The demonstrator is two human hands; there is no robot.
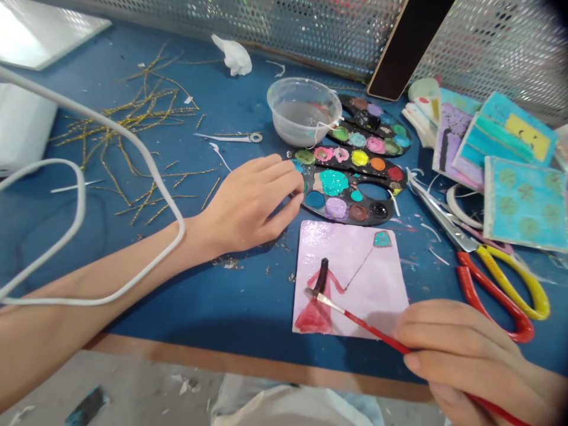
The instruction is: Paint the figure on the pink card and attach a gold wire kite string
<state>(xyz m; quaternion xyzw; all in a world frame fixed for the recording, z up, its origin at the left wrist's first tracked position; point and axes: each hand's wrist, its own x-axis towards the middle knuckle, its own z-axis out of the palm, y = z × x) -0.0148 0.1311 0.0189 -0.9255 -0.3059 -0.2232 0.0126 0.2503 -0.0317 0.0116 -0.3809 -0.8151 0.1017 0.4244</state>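
Note:
My right hand (470, 355) pinches a red-handled paintbrush (355, 316) near the table's front edge. The brush tip rests on a small pink painted tile (377, 278), on a red and black figure painted there. My left hand (248, 204) lies on the blue table (199, 296), fingers stretched out together, their tips touching the left rim of a black paint palette (350, 192) with coloured wells. A second palette (377, 127) and a clear plastic bowl of cloudy water (304, 112) stand behind it.
Scissors with red and yellow handles (497, 278) lie right of the tile. Several painted tiles (523, 201) are stacked at the right. Gold wire strands (133, 118) litter the left. A white cable (133, 148) loops over my left forearm. Perforated metal mesh (266, 23) backs the table.

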